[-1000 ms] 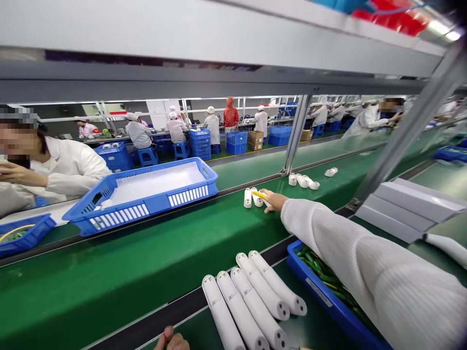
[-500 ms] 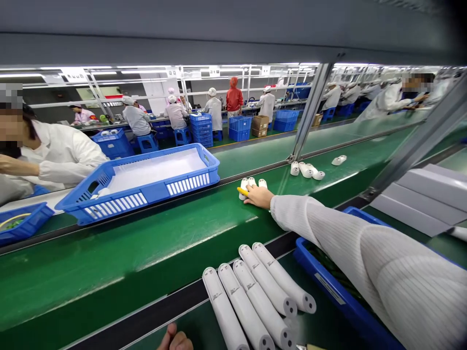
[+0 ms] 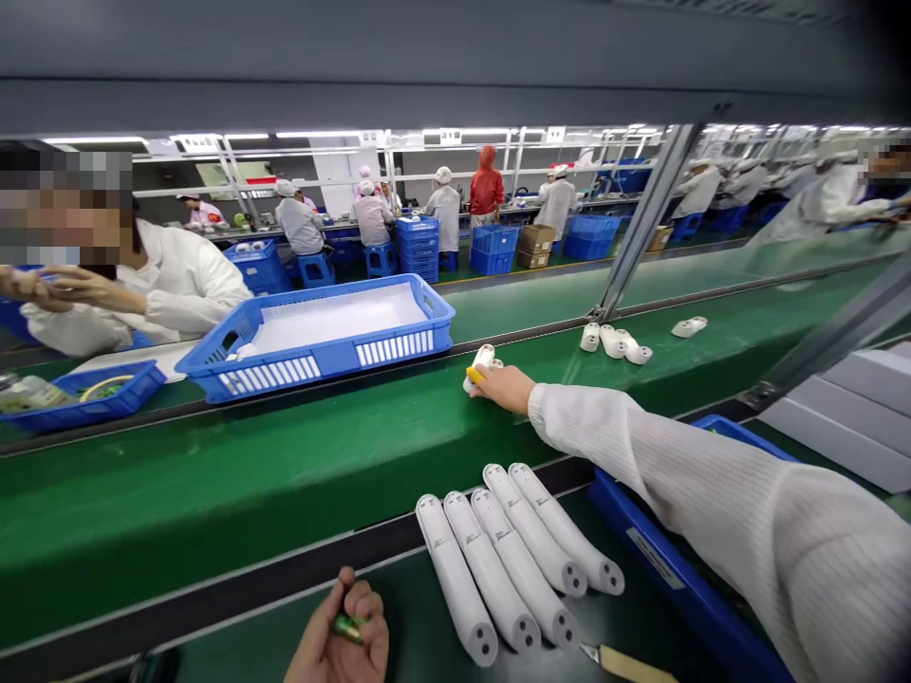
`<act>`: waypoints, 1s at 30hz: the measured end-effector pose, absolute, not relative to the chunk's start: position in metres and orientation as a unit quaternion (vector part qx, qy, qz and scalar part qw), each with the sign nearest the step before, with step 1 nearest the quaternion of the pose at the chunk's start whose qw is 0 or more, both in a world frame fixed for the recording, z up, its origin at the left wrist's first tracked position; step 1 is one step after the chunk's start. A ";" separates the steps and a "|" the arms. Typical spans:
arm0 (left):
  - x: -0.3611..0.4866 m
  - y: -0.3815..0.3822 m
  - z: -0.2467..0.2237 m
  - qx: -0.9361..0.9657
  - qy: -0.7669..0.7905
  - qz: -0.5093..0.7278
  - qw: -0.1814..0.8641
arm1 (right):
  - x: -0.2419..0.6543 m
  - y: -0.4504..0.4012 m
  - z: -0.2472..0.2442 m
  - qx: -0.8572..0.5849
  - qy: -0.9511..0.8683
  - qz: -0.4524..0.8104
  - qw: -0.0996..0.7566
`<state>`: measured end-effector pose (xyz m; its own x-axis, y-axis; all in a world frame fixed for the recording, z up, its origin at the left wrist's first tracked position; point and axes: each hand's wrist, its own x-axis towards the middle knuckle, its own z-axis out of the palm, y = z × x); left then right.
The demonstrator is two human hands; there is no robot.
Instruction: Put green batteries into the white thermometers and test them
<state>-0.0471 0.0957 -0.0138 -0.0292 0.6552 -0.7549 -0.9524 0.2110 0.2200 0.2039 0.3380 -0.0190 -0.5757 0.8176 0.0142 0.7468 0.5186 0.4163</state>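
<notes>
My right hand (image 3: pixel 502 387) reaches over the green belt (image 3: pixel 342 422), its fingers closed on a small yellow object (image 3: pixel 474 376) beside small white parts (image 3: pixel 484 356). Some of those parts are partly hidden by the fingers. Near the bottom edge, my left hand (image 3: pixel 345 631) is curled, palm up, around a small green object (image 3: pixel 348 626). To its right lie several long white curved housings (image 3: pixel 455 579) side by side on the dark green bench. A tool with a pale handle (image 3: pixel 633 666) lies at their lower right.
Beyond the belt stands a large blue tray (image 3: pixel 334 356) with a white sheet. More small white parts (image 3: pixel 613 341) sit farther right. A blue bin (image 3: pixel 661 560) is under my right forearm. A co-worker in white (image 3: pixel 189 280) is at the left; a metal post (image 3: pixel 644 223) rises behind the belt.
The view has shifted left. My left hand has come further into view, showing the green object. My right hand stays at the small white parts, now covering more of them.
</notes>
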 end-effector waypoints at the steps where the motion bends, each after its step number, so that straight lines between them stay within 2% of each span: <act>1: -0.048 0.094 -0.008 -0.185 0.388 0.612 0.664 | 0.193 0.323 -0.011 0.429 0.879 0.189 0.088; 7: -0.056 0.084 0.020 -0.129 0.330 0.691 0.630 | 0.113 0.209 0.017 0.253 0.953 0.159 0.048; 14: -0.068 0.078 0.030 -0.122 0.293 0.738 0.595 | 0.069 0.114 -0.028 0.062 0.979 0.188 -0.042; 18: -0.072 0.073 0.039 -0.112 0.258 0.748 0.601 | 0.070 0.095 -0.050 0.067 0.979 0.192 -0.026; 23: -0.071 0.070 0.044 -0.113 0.243 0.738 0.620 | 0.068 0.083 -0.053 0.140 0.975 0.172 -0.011; 27: -0.071 0.069 0.043 -0.114 0.249 0.739 0.615 | 0.073 0.087 -0.027 0.192 0.972 0.132 -0.001; 30: -0.072 0.072 0.039 -0.123 0.261 0.736 0.612 | 0.094 0.115 0.004 0.311 0.942 0.124 0.034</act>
<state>-0.0715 0.0722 0.0395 -0.2196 0.8371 -0.5010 -0.9657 -0.1137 0.2333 0.0942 0.1149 0.0043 -0.8046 0.5937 0.0132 0.5769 0.7762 0.2546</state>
